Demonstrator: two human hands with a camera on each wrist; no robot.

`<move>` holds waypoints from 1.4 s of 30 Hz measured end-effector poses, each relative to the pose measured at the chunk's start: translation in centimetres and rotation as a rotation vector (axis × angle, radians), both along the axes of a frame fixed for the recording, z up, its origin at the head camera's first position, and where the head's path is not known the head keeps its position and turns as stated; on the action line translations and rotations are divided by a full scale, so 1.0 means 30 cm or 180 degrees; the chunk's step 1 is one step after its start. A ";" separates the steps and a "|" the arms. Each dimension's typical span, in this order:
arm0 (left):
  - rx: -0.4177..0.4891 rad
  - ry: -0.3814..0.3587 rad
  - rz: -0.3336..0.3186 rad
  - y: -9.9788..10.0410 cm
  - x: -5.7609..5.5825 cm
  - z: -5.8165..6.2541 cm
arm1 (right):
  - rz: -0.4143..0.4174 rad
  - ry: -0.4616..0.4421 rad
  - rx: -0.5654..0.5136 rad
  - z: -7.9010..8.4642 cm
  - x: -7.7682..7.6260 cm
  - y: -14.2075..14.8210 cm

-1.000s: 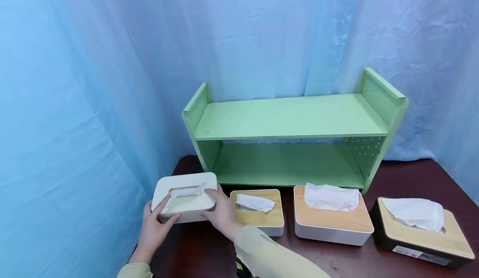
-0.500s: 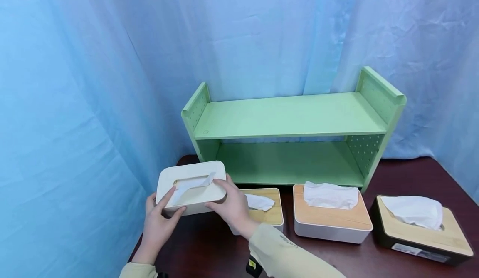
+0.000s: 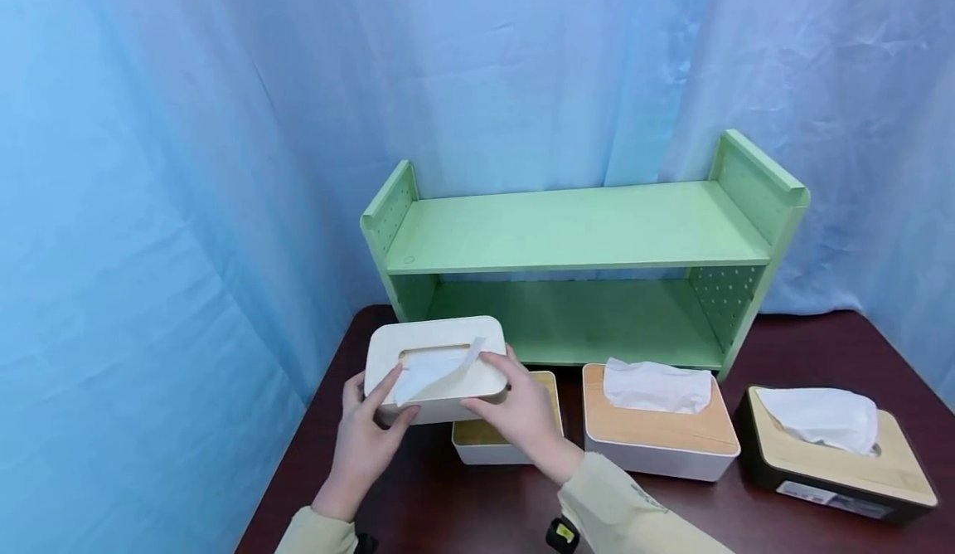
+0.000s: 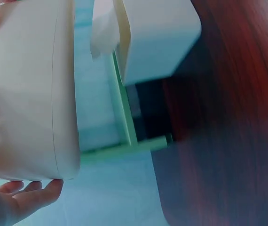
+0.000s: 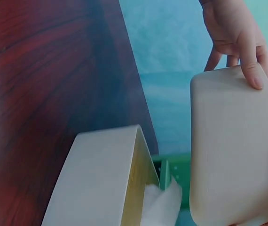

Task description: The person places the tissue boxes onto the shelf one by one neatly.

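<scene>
A white tissue box (image 3: 436, 335) with a tissue lying across its slot is held up over the table between both hands. At its left end, my left hand (image 3: 361, 442) grips it, thumb on the front side and a finger on the top. My right hand (image 3: 528, 417) grips the right end in the same way. The box's plain side fills much of the left wrist view. In the right wrist view the left hand (image 5: 242, 42) shows at the box's far end. Partly hidden behind it stands a white tissue box with a bamboo lid (image 3: 492, 453).
A two-tier green shelf (image 3: 582, 226) stands at the back of the dark red table (image 3: 448, 508). To the right are a tissue box with an orange-toned wood lid (image 3: 656, 430) and a black one with a light wood lid (image 3: 880, 471). Blue curtains (image 3: 522, 65) hang behind.
Both hands have carried the white tissue box to the right and slightly up, so it now overlaps the bamboo-lidded box in the head view. The other boxes stay in place.
</scene>
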State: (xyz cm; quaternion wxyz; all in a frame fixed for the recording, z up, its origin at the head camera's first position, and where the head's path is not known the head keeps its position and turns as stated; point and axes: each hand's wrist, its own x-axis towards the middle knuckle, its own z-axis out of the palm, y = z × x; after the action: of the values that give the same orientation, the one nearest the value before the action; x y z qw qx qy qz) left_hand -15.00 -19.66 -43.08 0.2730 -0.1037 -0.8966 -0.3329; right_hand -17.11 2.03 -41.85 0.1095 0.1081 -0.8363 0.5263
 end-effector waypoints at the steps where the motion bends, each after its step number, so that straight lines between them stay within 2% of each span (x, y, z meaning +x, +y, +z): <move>1: 0.0009 0.0003 -0.0035 0.013 -0.002 -0.002 | -0.0022 -0.0014 0.0020 -0.001 0.001 0.015; 7: 0.0049 0.0101 -0.0209 0.090 -0.013 -0.004 | -0.0183 0.0094 0.0161 0.003 0.010 0.100; 11: 0.0050 0.0178 -0.0299 0.136 -0.018 0.007 | -0.0194 0.0090 0.0168 0.024 0.013 0.151; 19: 0.0092 0.0193 -0.0442 0.184 -0.031 0.076 | -0.0345 0.0424 0.0467 0.103 0.027 0.210; 24: 0.0098 0.0276 -0.0491 0.194 -0.034 0.117 | -0.0319 0.0472 0.0584 0.161 0.039 0.228; 29: -0.0002 0.0562 -0.0557 0.207 -0.044 0.178 | -0.0241 0.0528 0.0498 0.230 0.046 0.247; 34: -0.0119 0.0817 -0.0642 0.211 -0.062 0.277 | -0.0245 0.0641 0.0424 0.314 0.043 0.261; 38: -0.0155 0.0837 -0.0680 0.212 -0.090 0.350 | -0.0251 0.0704 0.0424 0.379 0.023 0.269; 42: -0.0121 0.0783 -0.0693 0.214 -0.127 0.401 | -0.0284 0.0733 0.0431 0.420 -0.012 0.271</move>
State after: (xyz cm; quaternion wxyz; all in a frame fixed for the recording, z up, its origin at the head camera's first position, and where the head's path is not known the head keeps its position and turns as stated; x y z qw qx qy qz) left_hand -18.81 -13.25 -31.05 0.3410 -0.2454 -0.8461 -0.3282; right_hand -17.46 10.17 -29.26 0.2204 0.1377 -0.8557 0.4474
